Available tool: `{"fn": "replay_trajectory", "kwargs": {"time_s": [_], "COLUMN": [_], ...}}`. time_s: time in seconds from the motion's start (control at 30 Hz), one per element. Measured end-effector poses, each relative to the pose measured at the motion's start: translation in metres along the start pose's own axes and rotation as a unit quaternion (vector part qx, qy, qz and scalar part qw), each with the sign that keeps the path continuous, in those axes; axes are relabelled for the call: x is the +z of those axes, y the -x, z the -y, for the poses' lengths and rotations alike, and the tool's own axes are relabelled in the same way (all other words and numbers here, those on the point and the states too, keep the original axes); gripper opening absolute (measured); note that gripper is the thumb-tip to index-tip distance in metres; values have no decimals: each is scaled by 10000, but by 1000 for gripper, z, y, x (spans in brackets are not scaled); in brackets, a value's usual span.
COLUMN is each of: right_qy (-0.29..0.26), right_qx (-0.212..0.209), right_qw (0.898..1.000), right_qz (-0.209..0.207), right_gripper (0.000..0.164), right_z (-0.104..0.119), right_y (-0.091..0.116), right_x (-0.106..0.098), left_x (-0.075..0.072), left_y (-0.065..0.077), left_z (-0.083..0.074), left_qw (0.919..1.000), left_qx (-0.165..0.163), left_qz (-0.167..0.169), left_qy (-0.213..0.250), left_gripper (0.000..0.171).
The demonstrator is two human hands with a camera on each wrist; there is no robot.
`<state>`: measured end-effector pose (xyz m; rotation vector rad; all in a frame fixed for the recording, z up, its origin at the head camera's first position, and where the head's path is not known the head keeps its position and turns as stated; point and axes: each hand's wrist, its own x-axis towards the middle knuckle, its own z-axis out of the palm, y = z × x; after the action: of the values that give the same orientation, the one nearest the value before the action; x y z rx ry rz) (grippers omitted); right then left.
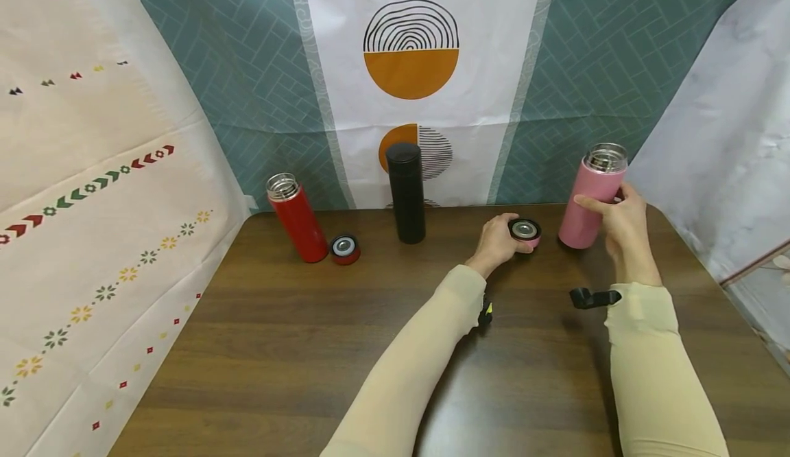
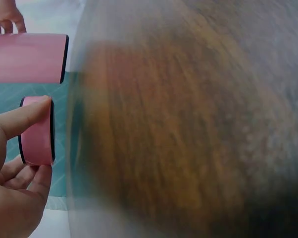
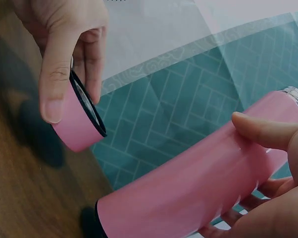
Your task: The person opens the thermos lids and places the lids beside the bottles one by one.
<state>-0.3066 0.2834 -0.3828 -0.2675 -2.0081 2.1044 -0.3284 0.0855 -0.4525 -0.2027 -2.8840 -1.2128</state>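
Note:
My left hand (image 1: 496, 243) grips a pink thermos lid (image 1: 528, 242) between thumb and fingers, its metal-lined inside facing up. In the left wrist view the pink lid (image 2: 37, 134) shows black edges on both sides. To its right, my right hand (image 1: 626, 227) holds a pink thermos bottle (image 1: 586, 206) around its upper body. That bottle is uncapped, with a bare steel neck, and stands almost upright, its base close over the table. Thumb and fingers wrap the pink bottle (image 3: 198, 178) from opposite sides in the right wrist view.
An uncapped red thermos (image 1: 299, 224) stands at the left of the wooden table (image 1: 296, 361), its red lid (image 1: 345, 250) lying inside-up beside it. A capped black thermos (image 1: 407, 196) stands near the back edge. Patterned cloth (image 1: 271, 86) hangs behind the table.

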Motion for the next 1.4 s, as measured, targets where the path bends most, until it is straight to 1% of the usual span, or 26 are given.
{"fn": "replay_trajectory", "kwargs": {"time_s": [0.1,0.27,0.37,0.5,0.57,0.63,0.77,0.97,1.13,1.3,1.4], "right_qy": [-118,-365,-342,-308,-363,-426,-521,-418,-450,-497,-498], "right_qx": [48,73,155,198,147,95,-11,-20,-36,-96,-292], "right_qw": [9999,9993,9993,9992,9990,9987,9980,9981,9977,9970,9967], "right_qz": [-19,47,79,149,198,262,368,460,507,577,575], "right_gripper": [60,51,56,67,66,61,55,67,68,73,77], "right_z": [-4,-10,-13,-17,-19,-20,-23,-25,-25,-23,-18], "right_y": [-2,-4,-5,-6,-6,-6,-6,-7,-7,-7,-6], "right_x": [-2,-4,-5,-7,-9,-10,-12,-12,-10,-11,-10], "left_x": [4,10,13,16,17,18,21,24,26,28,23], "left_y": [-1,-2,-2,-1,-1,0,-1,-2,-3,-2,-1], "left_z": [0,-2,-3,-8,-11,-12,-13,-14,-13,-12,-12], "left_qw": [10000,10000,9999,9994,9988,9985,9983,9983,9972,9948,9952], "left_qx": [-71,-53,-44,-22,27,46,25,-56,12,160,255], "left_qz": [-17,-44,-34,-5,-27,-28,-26,-51,-54,28,78], "left_qy": [4,-67,-162,-350,-479,-547,-575,-583,-746,-1008,-939], "left_gripper": [77,77,77,75,74,73,73,74,75,86,91]}}
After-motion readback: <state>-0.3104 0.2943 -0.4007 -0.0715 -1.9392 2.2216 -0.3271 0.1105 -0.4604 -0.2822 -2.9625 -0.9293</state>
